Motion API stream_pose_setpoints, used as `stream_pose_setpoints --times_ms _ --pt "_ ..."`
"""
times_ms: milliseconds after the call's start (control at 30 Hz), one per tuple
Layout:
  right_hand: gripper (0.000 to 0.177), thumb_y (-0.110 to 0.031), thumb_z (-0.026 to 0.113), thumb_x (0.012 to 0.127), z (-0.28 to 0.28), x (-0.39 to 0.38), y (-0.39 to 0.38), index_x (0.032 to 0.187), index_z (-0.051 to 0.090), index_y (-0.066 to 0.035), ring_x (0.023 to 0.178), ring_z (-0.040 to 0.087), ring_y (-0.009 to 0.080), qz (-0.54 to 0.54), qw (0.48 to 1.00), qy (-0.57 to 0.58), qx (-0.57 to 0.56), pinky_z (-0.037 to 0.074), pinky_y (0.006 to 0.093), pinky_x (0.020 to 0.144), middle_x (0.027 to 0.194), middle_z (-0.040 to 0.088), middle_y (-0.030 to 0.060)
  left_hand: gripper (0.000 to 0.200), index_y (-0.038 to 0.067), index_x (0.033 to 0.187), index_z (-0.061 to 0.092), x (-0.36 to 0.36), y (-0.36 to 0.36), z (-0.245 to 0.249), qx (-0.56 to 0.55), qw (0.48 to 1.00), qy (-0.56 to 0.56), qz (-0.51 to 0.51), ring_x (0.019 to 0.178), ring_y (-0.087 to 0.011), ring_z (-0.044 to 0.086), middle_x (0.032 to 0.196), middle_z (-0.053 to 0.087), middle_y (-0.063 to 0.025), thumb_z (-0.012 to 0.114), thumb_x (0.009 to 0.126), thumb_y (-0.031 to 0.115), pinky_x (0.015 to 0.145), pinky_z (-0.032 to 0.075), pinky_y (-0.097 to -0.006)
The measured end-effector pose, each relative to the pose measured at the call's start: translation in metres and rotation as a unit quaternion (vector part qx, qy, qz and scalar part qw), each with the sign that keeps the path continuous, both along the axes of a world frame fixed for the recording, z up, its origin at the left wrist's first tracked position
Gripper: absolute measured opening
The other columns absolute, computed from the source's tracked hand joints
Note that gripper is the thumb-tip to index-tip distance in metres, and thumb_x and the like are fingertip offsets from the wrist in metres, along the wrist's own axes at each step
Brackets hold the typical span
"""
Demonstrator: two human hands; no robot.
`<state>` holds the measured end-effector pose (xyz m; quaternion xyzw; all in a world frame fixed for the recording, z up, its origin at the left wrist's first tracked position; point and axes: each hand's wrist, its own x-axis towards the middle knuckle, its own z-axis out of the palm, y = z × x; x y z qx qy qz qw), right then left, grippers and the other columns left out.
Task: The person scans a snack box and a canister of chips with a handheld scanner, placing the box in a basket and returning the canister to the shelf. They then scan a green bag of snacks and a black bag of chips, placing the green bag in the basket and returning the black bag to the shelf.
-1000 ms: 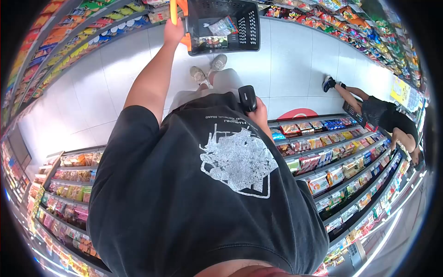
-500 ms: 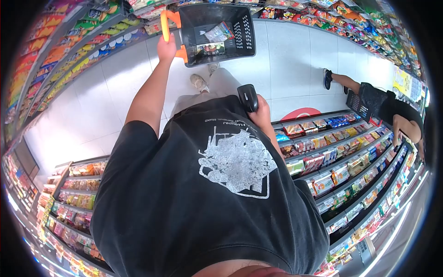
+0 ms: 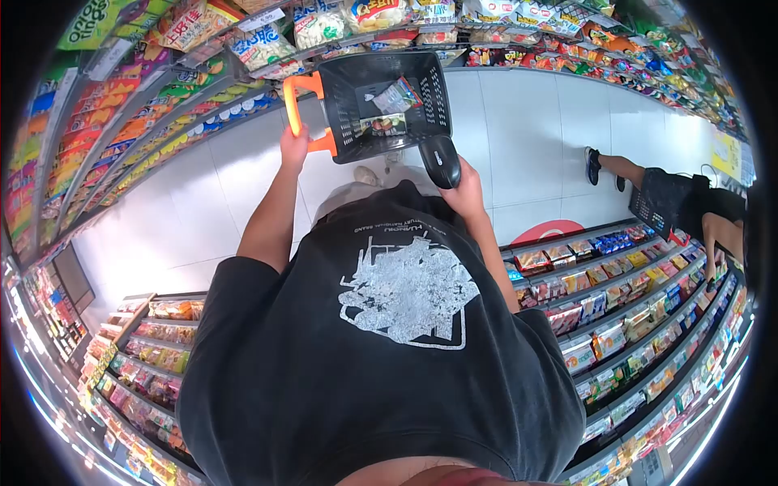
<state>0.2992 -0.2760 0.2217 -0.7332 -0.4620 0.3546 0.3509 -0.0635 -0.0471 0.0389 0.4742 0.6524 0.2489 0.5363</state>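
My left hand [image 3: 294,148] is closed around the orange handle [image 3: 292,105] of a black plastic shopping basket [image 3: 344,101], held out in front of me. Inside the basket are a clear plastic packet [image 3: 397,96] with a coloured end and a flat pack with a dark printed picture [image 3: 384,125]. In my right hand [image 3: 465,191] is a black handheld barcode scanner [image 3: 440,162] with a rounded head. Its top overlaps the basket's near right corner in this view. The fingers behind the scanner are partly hidden.
Shelves of bagged snacks [image 3: 319,26] run along the far side, close to the basket. More racks of packaged goods [image 3: 604,340] stand at right, others [image 3: 158,356] at left. Down the pale tiled aisle [image 3: 527,121], another person [image 3: 689,194] is by the right rack with a dark basket.
The basket sits lower and slightly right in view, nearer my body. My right hand has brought the scanner up to its corner. More of the far snack shelf shows.
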Motion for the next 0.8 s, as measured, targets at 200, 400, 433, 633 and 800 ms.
stream_pose_setpoints --times_ms 200,400,433,633,800 --pt "0.046 -0.011 0.078 0.075 -0.003 0.011 0.007 0.118 0.066 0.000 0.098 0.069 0.0411 0.031 0.998 0.059 0.017 0.055 0.0453 0.086 0.107 0.071 0.0237 0.022 0.002 0.114 0.062 -0.007 -0.009 0.017 0.023 0.999 0.004 0.033 0.083 -0.0150 0.065 0.090 0.066 -0.0055 0.064 0.103 0.021 0.078 0.053 -0.0322" --pt "0.049 -0.016 0.083 0.074 -0.010 0.016 0.003 0.118 0.067 -0.002 0.096 0.068 0.0409 0.064 0.998 -0.002 0.022 0.055 0.0463 0.084 0.104 0.071 0.0217 0.037 -0.005 0.124 0.055 -0.014 -0.036 0.014 0.153 0.964 0.218 -0.012 0.096 -0.0295 0.067 0.104 0.067 -0.0179 0.066 0.099 0.020 0.086 0.053 -0.0403" --pt "0.050 -0.017 0.084 0.073 -0.011 0.015 0.006 0.118 0.067 -0.003 0.097 0.068 0.0409 0.057 0.998 0.004 0.006 0.055 0.0464 0.084 0.104 0.071 0.0213 0.040 -0.005 0.126 0.054 -0.017 -0.041 0.008 0.173 0.958 0.227 -0.016 0.099 -0.0320 0.065 0.108 0.065 -0.0198 0.067 0.097 0.019 0.089 0.052 -0.0419" --pt "0.052 -0.020 0.086 0.072 0.000 0.008 0.024 0.117 0.067 -0.003 0.099 0.066 0.0401 0.063 0.998 -0.005 0.014 0.054 0.0468 0.085 0.106 0.070 0.0200 0.070 -0.010 0.139 0.039 -0.007 -0.103 -0.012 0.126 0.925 0.360 -0.006 0.123 -0.0437 0.051 0.127 0.053 -0.0293 0.074 0.087 0.022 0.105 0.040 -0.0523" --pt "0.054 -0.014 0.083 0.075 0.000 0.002 0.052 0.123 0.063 -0.002 0.100 0.067 0.0356 0.081 0.992 0.049 0.081 0.054 0.0424 0.088 0.108 0.068 0.0185 0.060 -0.001 0.137 0.050 0.044 -0.113 0.030 0.147 0.926 0.240 -0.251 0.121 -0.0402 0.055 0.129 0.055 -0.0226 0.073 0.085 0.016 0.105 0.044 -0.0493"
